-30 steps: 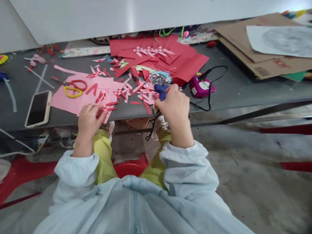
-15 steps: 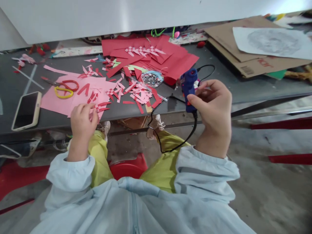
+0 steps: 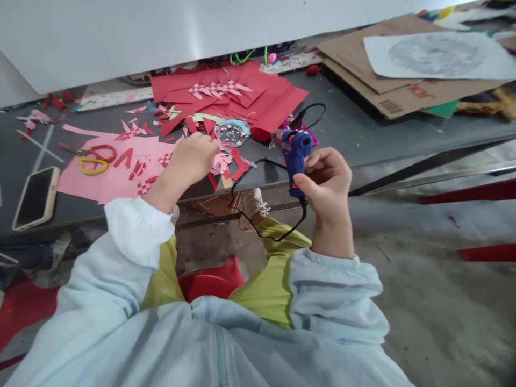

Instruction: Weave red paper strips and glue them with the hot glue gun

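Between the thumb and fingers of my right hand (image 3: pixel 328 183) is a blue glue gun (image 3: pixel 296 158), its nozzle turned up and to the left, above the table's front edge. A black cord hangs from its base. My left hand (image 3: pixel 193 161) is over the pink and red paper scraps (image 3: pixel 221 161), its fingers bent down; what they hold, if anything, is hidden. Just beyond it lies a round clear container of small beads (image 3: pixel 233 132). Pink sheets (image 3: pixel 86 174) with checkered woven pieces lie left of my left hand.
Scissors (image 3: pixel 93 165) with red and yellow handles lie on the pink sheets, beside a phone (image 3: pixel 36 198). Red sheets (image 3: pixel 278 105) are spread at the back. Cardboard (image 3: pixel 363 75) with a drawing (image 3: pixel 439 54) on top is at the right. A purple object (image 3: pixel 310 137) is behind the glue gun.
My left hand has moved right, from the pink sheets to the scraps. The glue gun in my right hand has tilted, its nozzle turning left. The view has shifted slightly.
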### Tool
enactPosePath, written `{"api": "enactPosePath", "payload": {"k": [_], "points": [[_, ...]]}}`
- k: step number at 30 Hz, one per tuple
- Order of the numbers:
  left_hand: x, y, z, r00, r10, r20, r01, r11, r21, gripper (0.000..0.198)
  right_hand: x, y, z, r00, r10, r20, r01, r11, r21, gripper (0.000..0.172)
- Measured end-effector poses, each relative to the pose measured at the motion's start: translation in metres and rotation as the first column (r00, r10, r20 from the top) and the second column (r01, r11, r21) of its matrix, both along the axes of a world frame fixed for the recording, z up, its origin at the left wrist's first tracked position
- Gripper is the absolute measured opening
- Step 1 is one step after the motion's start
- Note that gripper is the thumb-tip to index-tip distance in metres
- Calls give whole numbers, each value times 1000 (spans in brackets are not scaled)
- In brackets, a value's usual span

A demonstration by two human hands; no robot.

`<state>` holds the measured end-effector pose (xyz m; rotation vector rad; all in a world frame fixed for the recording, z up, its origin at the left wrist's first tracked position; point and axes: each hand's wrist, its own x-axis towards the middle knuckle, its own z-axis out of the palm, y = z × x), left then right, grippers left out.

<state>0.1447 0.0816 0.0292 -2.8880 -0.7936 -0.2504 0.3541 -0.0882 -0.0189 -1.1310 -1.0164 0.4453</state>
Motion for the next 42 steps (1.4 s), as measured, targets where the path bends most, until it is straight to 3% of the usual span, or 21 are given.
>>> {"api": "enactPosePath", "payload": {"k": [5, 10, 15, 21, 28, 35, 42], "points": [[31, 28, -9, 998, -60, 7, 60, 996, -63, 27, -2, -6, 0, 997, 45, -57, -44, 999, 18, 49], [36, 39, -11, 991, -99, -89, 92, 992, -87, 29, -2, -3, -2, 992, 90, -84, -84, 994, 66, 49], [35, 49, -15, 984, -168, -67, 165, 985, -48, 22, 0, -2, -5, 992, 105, -76, -95, 989, 115, 44], [24, 58, -10, 958, -252, 135, 258, 966, -24, 18, 2, -2, -5, 995, 50, -88, -40, 992, 118, 45], [3, 56, 2, 900, -235, 367, 210, 972, 108, 31, -2, 2, -8, 999, -26, -36, 28, 998, 51, 38], [-18, 41, 8, 825, -244, 509, 177, 968, 178, 30, -12, 8, -12, 974, -91, 209, 114, 988, -99, 26], [-32, 30, 11, 794, -293, 532, 136, 939, 315, 25, -23, 15, -7, 823, -51, 565, 236, 936, -260, 22]]}}
